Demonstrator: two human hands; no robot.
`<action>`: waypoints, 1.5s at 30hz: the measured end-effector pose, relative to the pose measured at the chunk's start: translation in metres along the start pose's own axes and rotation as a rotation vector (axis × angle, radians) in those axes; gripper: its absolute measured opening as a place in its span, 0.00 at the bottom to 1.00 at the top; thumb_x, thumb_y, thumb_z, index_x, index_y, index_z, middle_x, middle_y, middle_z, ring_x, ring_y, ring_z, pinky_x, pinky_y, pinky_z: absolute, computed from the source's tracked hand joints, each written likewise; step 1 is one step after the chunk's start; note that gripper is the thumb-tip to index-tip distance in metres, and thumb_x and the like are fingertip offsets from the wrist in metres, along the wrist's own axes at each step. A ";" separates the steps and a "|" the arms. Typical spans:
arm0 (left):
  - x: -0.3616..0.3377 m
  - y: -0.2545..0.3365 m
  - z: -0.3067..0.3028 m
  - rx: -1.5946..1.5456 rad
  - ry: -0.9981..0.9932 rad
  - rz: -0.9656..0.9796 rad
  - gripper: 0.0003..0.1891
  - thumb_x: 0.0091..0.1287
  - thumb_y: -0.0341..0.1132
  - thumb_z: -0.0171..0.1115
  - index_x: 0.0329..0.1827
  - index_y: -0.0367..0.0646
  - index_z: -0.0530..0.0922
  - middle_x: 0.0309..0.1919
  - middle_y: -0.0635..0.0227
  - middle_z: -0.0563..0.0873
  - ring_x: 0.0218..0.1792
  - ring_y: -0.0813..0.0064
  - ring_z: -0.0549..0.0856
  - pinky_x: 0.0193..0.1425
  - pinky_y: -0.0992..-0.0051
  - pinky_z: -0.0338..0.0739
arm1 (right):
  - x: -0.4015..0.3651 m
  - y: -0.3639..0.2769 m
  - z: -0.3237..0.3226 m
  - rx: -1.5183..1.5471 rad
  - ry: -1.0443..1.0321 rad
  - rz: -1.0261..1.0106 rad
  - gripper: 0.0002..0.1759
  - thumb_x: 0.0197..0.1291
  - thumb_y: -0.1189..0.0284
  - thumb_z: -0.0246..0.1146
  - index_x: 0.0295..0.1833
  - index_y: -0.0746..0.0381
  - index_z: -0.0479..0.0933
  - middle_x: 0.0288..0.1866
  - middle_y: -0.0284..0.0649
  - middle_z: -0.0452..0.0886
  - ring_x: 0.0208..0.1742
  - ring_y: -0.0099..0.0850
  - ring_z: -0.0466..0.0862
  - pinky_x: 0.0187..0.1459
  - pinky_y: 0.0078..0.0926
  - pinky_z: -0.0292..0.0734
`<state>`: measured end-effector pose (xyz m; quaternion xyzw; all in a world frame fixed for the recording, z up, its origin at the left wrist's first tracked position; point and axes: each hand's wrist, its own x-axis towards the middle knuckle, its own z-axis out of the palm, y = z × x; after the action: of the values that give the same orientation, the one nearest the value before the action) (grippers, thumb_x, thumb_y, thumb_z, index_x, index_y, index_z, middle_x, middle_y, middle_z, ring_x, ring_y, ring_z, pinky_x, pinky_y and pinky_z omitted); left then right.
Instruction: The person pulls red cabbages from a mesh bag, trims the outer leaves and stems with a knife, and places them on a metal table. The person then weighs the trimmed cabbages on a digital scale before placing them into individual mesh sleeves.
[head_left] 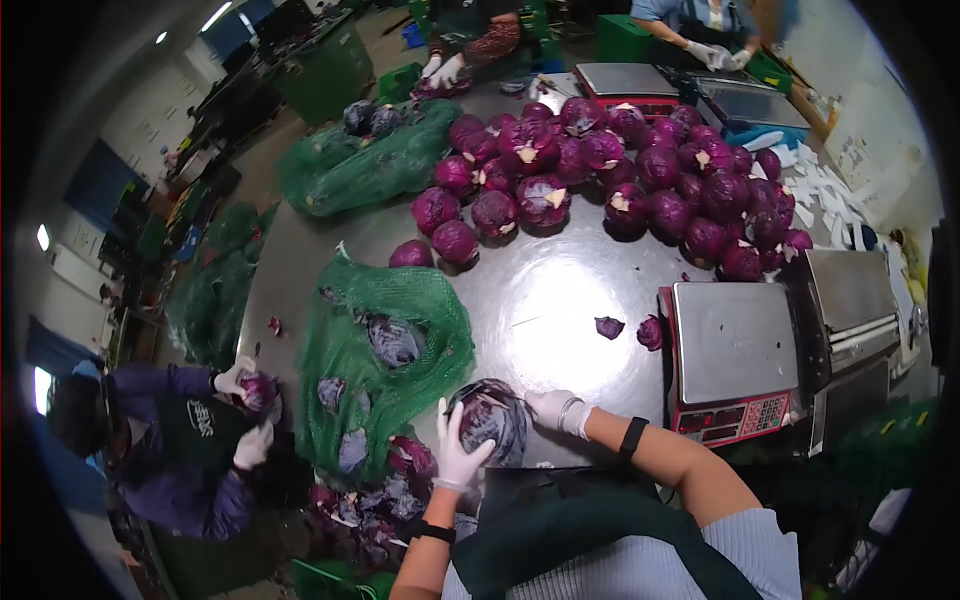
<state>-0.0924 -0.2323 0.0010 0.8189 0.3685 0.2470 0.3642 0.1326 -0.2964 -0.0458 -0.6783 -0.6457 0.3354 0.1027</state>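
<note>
A red cabbage with dull, greyish outer leaves sits at the near edge of the steel table, in front of my body. My left hand, in a white glove, grips its left side with the fingers spread around it. At the cabbage's right edge is my gloved right hand, its fingers curled together; whatever they pinch is hidden. Just left of the cabbage lies a green mesh sack with a few untrimmed cabbages in it. Loose cabbage leaves are heaped below the sack.
Many trimmed red cabbages are piled across the table's far side. A digital scale stands at right, near two leaf scraps. Another green sack lies at far left. One co-worker handles a cabbage at left; two more people stand across the table.
</note>
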 end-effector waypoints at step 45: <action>-0.009 -0.022 -0.020 0.112 0.061 -0.247 0.39 0.53 0.52 0.69 0.64 0.42 0.65 0.57 0.49 0.67 0.57 0.47 0.68 0.62 0.57 0.66 | 0.000 -0.091 -0.004 0.203 0.427 -0.280 0.26 0.64 0.60 0.53 0.64 0.61 0.64 0.49 0.55 0.76 0.40 0.51 0.81 0.39 0.46 0.77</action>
<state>-0.1205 -0.2208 -0.0047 0.7785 0.4905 0.2043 0.3340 0.0614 -0.2823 0.0090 -0.6242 -0.6598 0.2302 0.3492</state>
